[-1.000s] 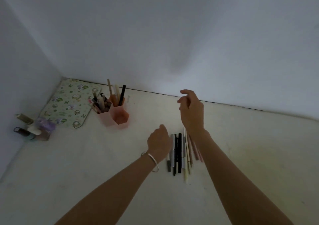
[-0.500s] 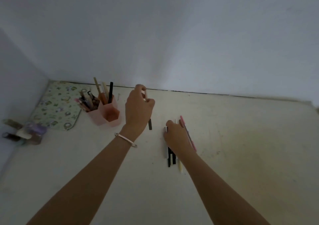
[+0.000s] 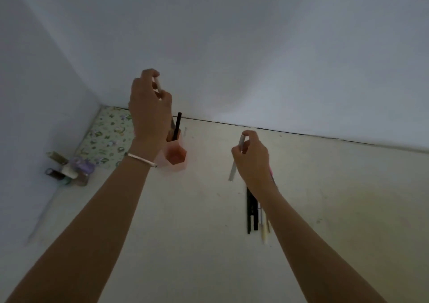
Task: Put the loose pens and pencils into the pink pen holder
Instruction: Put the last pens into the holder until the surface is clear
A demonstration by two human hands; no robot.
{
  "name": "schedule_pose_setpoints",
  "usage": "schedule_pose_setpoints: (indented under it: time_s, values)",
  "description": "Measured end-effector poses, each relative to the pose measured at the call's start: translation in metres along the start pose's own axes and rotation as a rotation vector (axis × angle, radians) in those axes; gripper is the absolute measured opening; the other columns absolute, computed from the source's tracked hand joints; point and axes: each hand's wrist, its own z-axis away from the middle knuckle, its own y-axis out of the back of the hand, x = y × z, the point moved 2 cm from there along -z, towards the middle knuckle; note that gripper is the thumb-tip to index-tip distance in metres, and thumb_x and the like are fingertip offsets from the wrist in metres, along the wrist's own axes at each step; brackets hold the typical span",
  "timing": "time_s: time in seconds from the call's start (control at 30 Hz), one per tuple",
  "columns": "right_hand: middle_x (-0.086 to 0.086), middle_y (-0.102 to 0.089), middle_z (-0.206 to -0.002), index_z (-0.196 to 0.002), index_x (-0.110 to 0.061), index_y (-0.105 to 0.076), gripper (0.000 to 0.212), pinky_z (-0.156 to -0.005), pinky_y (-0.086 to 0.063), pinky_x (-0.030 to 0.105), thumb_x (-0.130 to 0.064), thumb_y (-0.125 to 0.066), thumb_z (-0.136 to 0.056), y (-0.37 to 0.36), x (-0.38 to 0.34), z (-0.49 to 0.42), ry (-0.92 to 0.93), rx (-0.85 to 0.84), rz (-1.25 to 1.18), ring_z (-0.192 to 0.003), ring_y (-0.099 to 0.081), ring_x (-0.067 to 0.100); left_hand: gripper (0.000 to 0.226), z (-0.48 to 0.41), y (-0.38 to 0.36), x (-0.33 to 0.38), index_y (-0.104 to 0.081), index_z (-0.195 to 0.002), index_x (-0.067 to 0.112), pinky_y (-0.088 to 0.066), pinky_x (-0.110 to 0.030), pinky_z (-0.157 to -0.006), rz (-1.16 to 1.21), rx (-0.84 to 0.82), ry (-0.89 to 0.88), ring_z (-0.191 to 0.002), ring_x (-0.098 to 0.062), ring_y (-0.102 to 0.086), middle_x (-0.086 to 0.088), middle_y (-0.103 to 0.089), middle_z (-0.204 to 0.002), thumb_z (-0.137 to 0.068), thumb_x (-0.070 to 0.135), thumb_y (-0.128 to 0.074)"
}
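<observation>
Pink pen holder is standing near the back of the tabletop, already carrying a black pen upright, as a person is working with both hands at once. The left hand, wearing a bracelet, is hovering above the holder and slightly to its left. Its thumb and fingers are pinching a pale pen, of which only a short upper stretch is showing; the rest is hidden behind the hand. That stretch is running close to vertical, so its long axis seems to be pointing down toward the holder.

The right hand is hanging well apart from the holder, off to its right, pinching a white pen that is tilting a little off upright, lower end clear of the surface. Just behind that wrist, the remaining loose pens are lying side by side, running toward and away from the person.

By this reading, the left hand is much the nearer and is only needing a straight lowering; the right is facing a leftward carry. A patterned mat and little bottles are sitting in the corner.
</observation>
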Motion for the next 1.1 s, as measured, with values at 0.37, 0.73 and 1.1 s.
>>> schedule_pose_setpoints:
  time_s: [0.37, 0.73, 1.1]
  values:
    - [-0.004, -0.065, -0.08, -0.117, -0.017, -0.052, 0.027, -0.065, -0.051, 0.012, -0.008, -0.059, -0.092, -0.027, -0.052, -0.027, 0.214, 0.121, -0.286, -0.072, -0.064, 0.006, 0.03, -0.014, -0.014, -0.039, -0.068, -0.108, 0.014, -0.047, -0.041, -0.087, -0.415, -0.276, 0.088, -0.109, -0.031, -0.054, -0.01, -0.067, -0.108, -0.086, 0.032, -0.059]
    - [0.008, -0.064, -0.113, -0.123, -0.01, -0.062, 0.029, -0.083, -0.054, 0.038, -0.006, -0.05, -0.097, -0.113, -0.079, -0.019, 0.445, -0.164, 0.035, -0.096, -0.063, 0.025, 0.02, -0.012, 0.021, -0.022, -0.067, -0.105, 0.017, -0.051, -0.029, -0.077, -0.08, -0.19, 0.082, -0.083, -0.014, -0.062, 0.007, -0.065, -0.087, -0.089, 0.013, -0.056]
    - [-0.006, -0.065, -0.089, -0.116, -0.021, -0.06, 0.042, -0.064, -0.047, 0.023, -0.001, -0.044, -0.082, 0.021, -0.047, -0.044, 0.176, 0.206, -0.188, -0.066, -0.056, 0.009, 0.02, 0.132, -0.085, 0.029, -0.063, -0.104, 0.015, -0.051, -0.027, -0.081, -0.115, -0.767, 0.19, -0.094, -0.02, -0.065, -0.002, -0.068, -0.104, -0.084, 0.018, -0.061]
